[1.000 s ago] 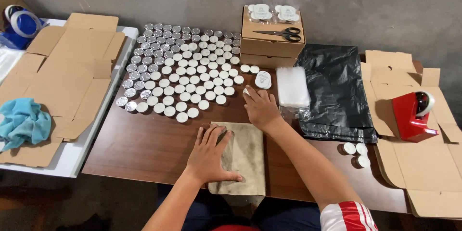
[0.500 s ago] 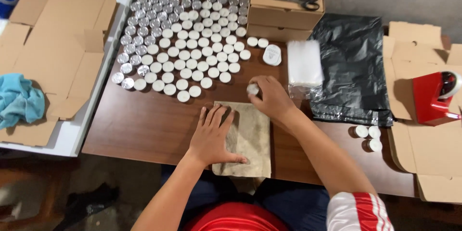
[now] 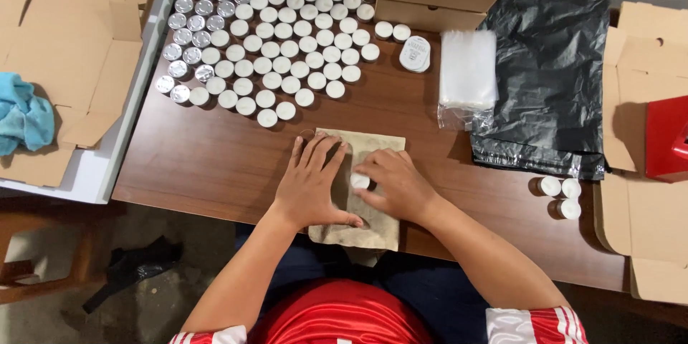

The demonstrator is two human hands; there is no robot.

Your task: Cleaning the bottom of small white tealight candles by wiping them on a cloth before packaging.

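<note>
brown paper bag (image 3: pixel 373 193), one only, is pressed flat on the table (image 3: pixel 215 158) by the open left hand (image 3: pixel 309 185). one small white jar (image 3: pixel 360 181) is pinched by the right hand (image 3: pixel 393 185) over the bag. three jars (image 3: pixel 560 196) are seen at right.

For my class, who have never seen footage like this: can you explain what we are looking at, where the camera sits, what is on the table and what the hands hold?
There is no machine here: a person works with two bare hands. The one camera is worn on the person's head and looks down, so the arms enter from the bottom edge. The left hand lies flat on a brown paper bag on the wooden table. The right hand holds a small white round jar over that bag. Behind them stand rows of similar small jars, some with silver lids. To the right lie a stack of clear plastic bags and a black plastic bag; flat cardboard lies at the left.
</note>
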